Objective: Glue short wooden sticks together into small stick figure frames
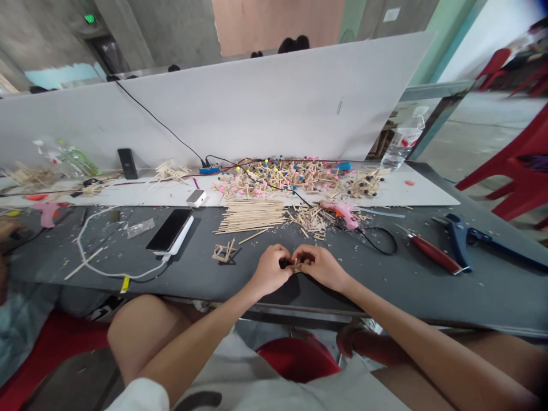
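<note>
My left hand (274, 270) and my right hand (319, 267) meet just above the table's front edge, fingers closed in a pinch. Between their fingertips is a small wooden stick piece (295, 267), mostly covered by the fingers; its full shape is hidden. Left of my hands lies a little frame of glued sticks (224, 251). Beyond them is a row of thin wooden sticks (250, 216), with a heap of short cut sticks (311, 221) beside it. A pink glue gun (342, 214) rests behind my right hand.
A phone on a white power bank (170, 231) lies to the left with a white cable. Red-handled knife (436, 254) and blue cutter (458, 242) lie right. Stick pieces with coloured tips (291, 176) are piled at the back. A person's hand (9, 228) shows far left.
</note>
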A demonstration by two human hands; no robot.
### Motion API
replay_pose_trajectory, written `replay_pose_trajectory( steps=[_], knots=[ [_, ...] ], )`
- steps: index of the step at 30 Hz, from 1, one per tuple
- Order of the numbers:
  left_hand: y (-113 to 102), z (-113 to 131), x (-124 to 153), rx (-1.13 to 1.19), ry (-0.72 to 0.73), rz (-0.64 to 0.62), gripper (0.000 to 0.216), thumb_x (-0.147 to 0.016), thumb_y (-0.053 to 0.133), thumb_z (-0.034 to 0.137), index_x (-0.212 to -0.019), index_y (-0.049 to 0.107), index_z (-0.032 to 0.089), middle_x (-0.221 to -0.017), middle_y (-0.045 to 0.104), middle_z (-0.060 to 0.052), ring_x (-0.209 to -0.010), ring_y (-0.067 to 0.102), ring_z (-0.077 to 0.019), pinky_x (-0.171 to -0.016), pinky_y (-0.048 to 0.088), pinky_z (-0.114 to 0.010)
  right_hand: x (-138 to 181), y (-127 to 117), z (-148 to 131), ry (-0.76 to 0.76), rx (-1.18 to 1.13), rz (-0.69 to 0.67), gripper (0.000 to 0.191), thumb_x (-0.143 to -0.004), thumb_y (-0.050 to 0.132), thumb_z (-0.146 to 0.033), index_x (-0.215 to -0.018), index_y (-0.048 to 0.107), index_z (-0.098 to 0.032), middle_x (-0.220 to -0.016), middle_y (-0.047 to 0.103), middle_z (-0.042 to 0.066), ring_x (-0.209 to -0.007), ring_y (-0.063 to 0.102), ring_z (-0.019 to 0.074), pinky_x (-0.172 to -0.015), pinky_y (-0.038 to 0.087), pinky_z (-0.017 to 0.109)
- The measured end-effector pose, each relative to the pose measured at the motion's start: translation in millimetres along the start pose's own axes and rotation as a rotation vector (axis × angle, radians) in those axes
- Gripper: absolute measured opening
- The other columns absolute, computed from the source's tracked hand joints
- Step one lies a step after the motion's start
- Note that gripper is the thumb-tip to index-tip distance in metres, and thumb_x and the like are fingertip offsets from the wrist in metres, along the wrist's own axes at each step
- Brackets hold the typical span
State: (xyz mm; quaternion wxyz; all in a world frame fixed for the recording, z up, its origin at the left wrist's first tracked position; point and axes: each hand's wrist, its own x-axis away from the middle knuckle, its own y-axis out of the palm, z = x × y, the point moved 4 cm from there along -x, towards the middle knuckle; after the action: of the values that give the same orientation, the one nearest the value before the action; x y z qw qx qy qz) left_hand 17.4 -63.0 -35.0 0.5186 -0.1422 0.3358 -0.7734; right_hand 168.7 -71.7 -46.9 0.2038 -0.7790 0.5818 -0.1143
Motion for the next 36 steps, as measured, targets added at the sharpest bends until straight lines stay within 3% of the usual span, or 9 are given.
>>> replay_pose_trajectory(
  steps=[28,36],
  knots=[
    [0.1,-0.1,-0.7,0.005,0.007,-0.014,0.008,-0.072,0.068,0.009,-0.075,0.069,0.017,-0.089,0.065,-0.004,-0.088,0.059,-0.0191,-0.079,0.044,-0.029,-1.6,0.1,3.3,0.026,-0.046,-0.014,0.017,-0.069,0.059,-0.015,-0.083,0.067,-0.019,-0.075,0.066,-0.002,-0.06,0.049,0.0109,-0.057,0.036,0.022],
    [0.5,0.3,0.0,-0.013,0.011,0.001,0.011,-0.072,0.066,0.007,-0.076,0.069,0.017,-0.09,0.066,-0.005,-0.09,0.059,-0.0195,-0.081,0.044,-0.03,-6.2,-0.8,7.2,0.097,-0.035,-0.041,0.015,-0.066,0.066,-0.016,-0.081,0.067,-0.018,-0.073,0.065,-0.003,-0.06,0.049,0.0105,-0.057,0.036,0.022]
  ],
)
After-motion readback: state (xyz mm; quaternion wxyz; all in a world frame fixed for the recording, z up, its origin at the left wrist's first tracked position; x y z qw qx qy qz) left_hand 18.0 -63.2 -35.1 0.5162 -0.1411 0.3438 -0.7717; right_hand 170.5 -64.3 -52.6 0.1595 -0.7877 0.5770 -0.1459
